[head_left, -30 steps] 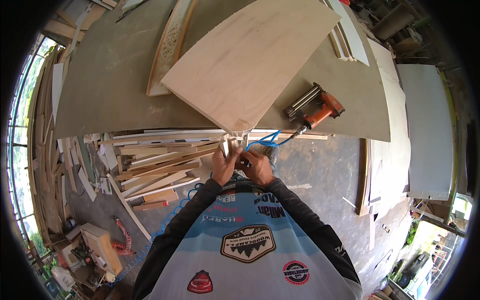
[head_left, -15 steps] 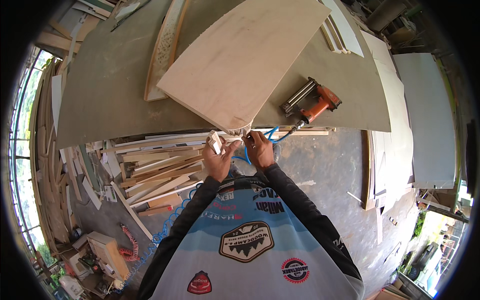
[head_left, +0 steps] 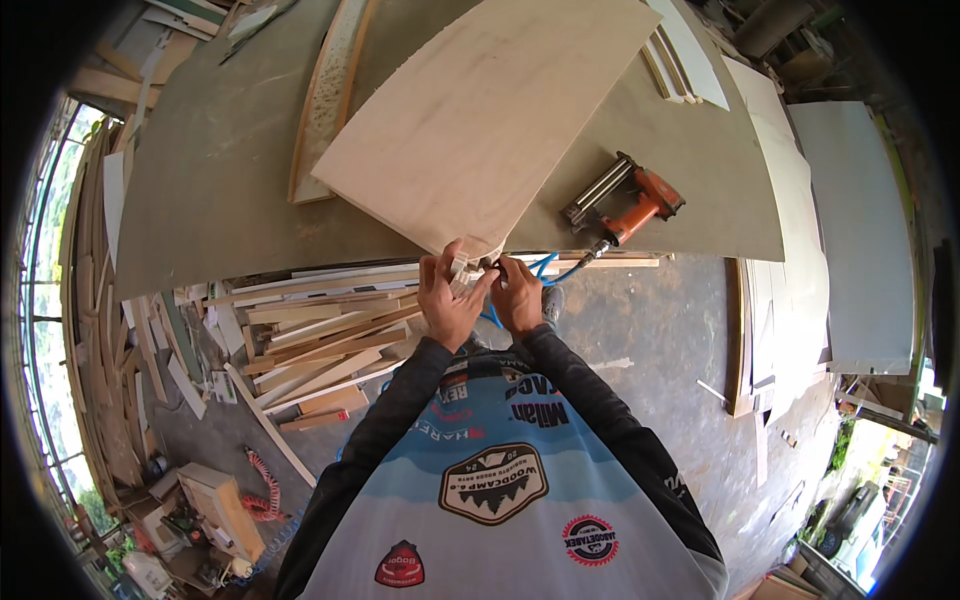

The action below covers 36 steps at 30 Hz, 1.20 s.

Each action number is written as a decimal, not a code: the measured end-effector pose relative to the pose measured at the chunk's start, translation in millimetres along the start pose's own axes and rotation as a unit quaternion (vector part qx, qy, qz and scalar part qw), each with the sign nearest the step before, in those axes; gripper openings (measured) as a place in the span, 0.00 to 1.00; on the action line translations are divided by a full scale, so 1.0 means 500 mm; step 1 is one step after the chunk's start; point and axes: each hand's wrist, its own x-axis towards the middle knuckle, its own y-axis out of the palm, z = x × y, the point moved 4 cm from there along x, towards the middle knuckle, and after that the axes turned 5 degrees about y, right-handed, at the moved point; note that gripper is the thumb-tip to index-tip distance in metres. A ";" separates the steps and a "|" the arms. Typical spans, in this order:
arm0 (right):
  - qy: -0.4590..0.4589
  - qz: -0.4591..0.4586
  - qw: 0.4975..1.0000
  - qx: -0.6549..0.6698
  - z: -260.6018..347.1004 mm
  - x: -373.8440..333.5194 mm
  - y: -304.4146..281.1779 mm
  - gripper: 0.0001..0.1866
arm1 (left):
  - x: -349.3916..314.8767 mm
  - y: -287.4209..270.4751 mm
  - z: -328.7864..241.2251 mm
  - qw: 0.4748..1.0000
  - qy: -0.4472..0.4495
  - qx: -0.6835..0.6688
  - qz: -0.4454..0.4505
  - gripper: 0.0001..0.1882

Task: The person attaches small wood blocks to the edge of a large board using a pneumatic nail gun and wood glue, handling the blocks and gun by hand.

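A large pale plywood panel (head_left: 480,120) lies on the bench, its near corner reaching the bench's front edge. At that corner my two hands work close together. My left hand (head_left: 448,303) is closed around small pale wood pieces (head_left: 459,268), held up beside the panel's corner. My right hand (head_left: 518,298) is closed in a pinch at the corner's edge; what its fingers hold, if anything, is hidden. To the right on the bench lies an orange nail gun (head_left: 640,208), which neither hand touches.
A blue air hose (head_left: 570,275) runs from the nail gun over the bench's edge. Wood strips (head_left: 320,350) are piled below at left. A narrow tray-like frame (head_left: 325,110) and short strips (head_left: 672,70) flank the panel. White sheets (head_left: 790,250) stand at right.
My left hand has moved slightly forward and right, bringing the small wood pieces against the panel's corner. My right hand stays nearly in place, and the nail gun has not moved.
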 end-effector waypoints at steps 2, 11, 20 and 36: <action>0.002 -0.002 1.000 0.002 -0.002 0.000 0.002 0.14 | -0.006 0.005 0.006 1.000 -0.010 0.011 -0.001 0.34; 0.028 -0.005 0.998 0.057 -0.017 -0.001 0.011 0.12 | 0.017 -0.001 -0.012 0.993 0.024 0.111 -0.008 0.25; -0.013 -0.020 0.999 0.030 -0.005 0.002 0.006 0.10 | 0.033 0.013 -0.016 0.996 0.053 0.063 -0.036 0.22; 0.023 -0.055 0.996 0.066 -0.007 -0.002 0.009 0.09 | 0.027 0.023 -0.002 0.998 0.042 0.031 -0.033 0.19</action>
